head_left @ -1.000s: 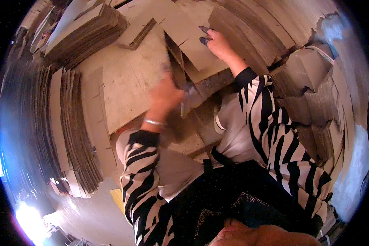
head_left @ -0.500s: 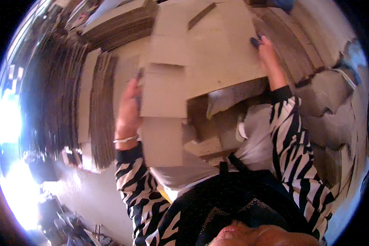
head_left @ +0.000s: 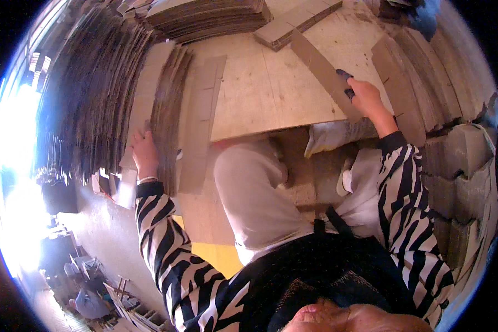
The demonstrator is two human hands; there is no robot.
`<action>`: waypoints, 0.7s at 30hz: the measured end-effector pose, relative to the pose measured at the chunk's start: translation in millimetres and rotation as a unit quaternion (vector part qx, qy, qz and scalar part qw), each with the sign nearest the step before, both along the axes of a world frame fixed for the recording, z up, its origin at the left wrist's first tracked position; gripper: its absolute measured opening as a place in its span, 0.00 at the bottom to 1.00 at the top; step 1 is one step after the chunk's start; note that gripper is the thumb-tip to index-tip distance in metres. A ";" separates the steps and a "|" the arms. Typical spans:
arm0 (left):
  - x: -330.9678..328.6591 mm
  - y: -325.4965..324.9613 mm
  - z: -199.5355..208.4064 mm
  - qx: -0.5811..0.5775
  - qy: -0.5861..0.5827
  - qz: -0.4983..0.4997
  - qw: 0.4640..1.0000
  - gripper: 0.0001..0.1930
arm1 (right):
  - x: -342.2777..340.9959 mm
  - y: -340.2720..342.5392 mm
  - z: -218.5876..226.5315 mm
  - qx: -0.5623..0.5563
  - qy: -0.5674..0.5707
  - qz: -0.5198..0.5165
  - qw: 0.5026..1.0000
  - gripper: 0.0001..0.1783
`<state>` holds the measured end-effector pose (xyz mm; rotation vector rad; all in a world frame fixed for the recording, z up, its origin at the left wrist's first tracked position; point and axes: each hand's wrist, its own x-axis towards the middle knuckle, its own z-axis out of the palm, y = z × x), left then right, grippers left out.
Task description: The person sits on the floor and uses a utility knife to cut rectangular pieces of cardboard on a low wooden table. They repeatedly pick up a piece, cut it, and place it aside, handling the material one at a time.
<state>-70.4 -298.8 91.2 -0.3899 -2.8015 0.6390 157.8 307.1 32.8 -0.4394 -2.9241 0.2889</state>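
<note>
My right hand [head_left: 368,99], with dark covers on the thumb and a finger, grips a narrow cardboard strip [head_left: 323,69]. The strip slants over the plywood board [head_left: 249,83] in front of me. Over on the left, my left hand [head_left: 144,153] rests with its fingers stretched out on the top strip of a cardboard stack [head_left: 149,94]. Between that stack and the bare plywood lies a slotted cardboard piece [head_left: 202,122], with neither hand on it.
Slotted strips [head_left: 299,22] lie bundled at the board's far side, beside another cardboard stack [head_left: 210,19]. More cardboard [head_left: 409,83] leans along the right. Below the board's near edge are my legs [head_left: 254,188] and a pale sack [head_left: 337,135].
My left hand has moved left, off the slotted piece and onto the stack. The slotted piece now lies farther left. My right hand now holds a narrow strip.
</note>
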 end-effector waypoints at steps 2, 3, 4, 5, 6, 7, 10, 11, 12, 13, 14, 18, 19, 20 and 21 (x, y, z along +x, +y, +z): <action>8.8 10.6 0.3 0.059 0.003 0.045 0.997 0.19 | 2.8 -5.8 5.2 -0.002 -0.037 0.020 0.999 0.21; 9.9 14.3 9.4 0.056 0.013 0.034 0.998 0.19 | 1.4 -8.6 7.7 -0.002 -0.030 0.019 0.999 0.20; 12.9 23.8 26.0 0.056 0.020 0.021 0.998 0.20 | 2.6 -10.0 12.1 0.000 -0.025 0.017 1.000 0.19; 13.7 33.5 38.3 0.050 0.030 0.009 0.998 0.20 | 0.9 -12.1 12.2 -0.003 -0.016 0.016 1.000 0.18; 12.9 46.3 39.9 0.087 0.044 -0.054 0.994 0.21 | -1.0 -13.9 11.4 -0.006 0.009 0.025 1.000 0.18; 10.4 64.1 31.9 0.133 0.055 -0.120 0.982 0.21 | -0.6 -14.4 12.8 0.001 0.033 0.031 0.999 0.18; 10.5 134.6 -7.0 0.280 0.000 -0.234 0.931 0.22 | 1.5 -25.5 23.3 0.008 0.028 0.027 0.999 0.18; 9.8 157.6 -25.6 0.222 0.020 -0.189 0.956 0.25 | 1.7 -30.7 30.2 0.012 0.014 0.018 1.000 0.18; 6.8 173.8 -43.7 0.161 0.038 -0.144 0.976 0.29 | 3.7 -33.0 35.0 0.008 -0.004 0.017 1.000 0.17; 3.6 165.3 -60.1 0.187 0.003 -0.055 0.981 0.30 | -2.5 -42.5 31.3 -0.008 -0.021 0.034 0.999 0.16; -5.4 169.0 -74.9 0.221 -0.030 0.019 0.975 0.31 | -0.9 -46.7 35.4 -0.014 -0.035 0.035 0.999 0.15; -3.1 199.8 -126.5 0.214 0.011 0.057 0.975 0.34 | 12.6 -46.7 37.7 -0.026 -0.070 0.040 0.996 0.16; 6.2 202.1 -128.3 0.184 0.013 0.010 0.983 0.33 | 12.4 -47.9 36.5 -0.029 -0.076 0.050 0.995 0.16; 20.3 201.6 -130.6 0.155 0.014 -0.036 0.987 0.33 | 12.2 -49.4 35.2 -0.031 -0.082 0.060 0.994 0.15; 35.8 208.6 -130.5 0.133 0.016 -0.087 0.987 0.32 | 13.5 -47.8 36.9 -0.014 -0.070 0.053 0.996 0.16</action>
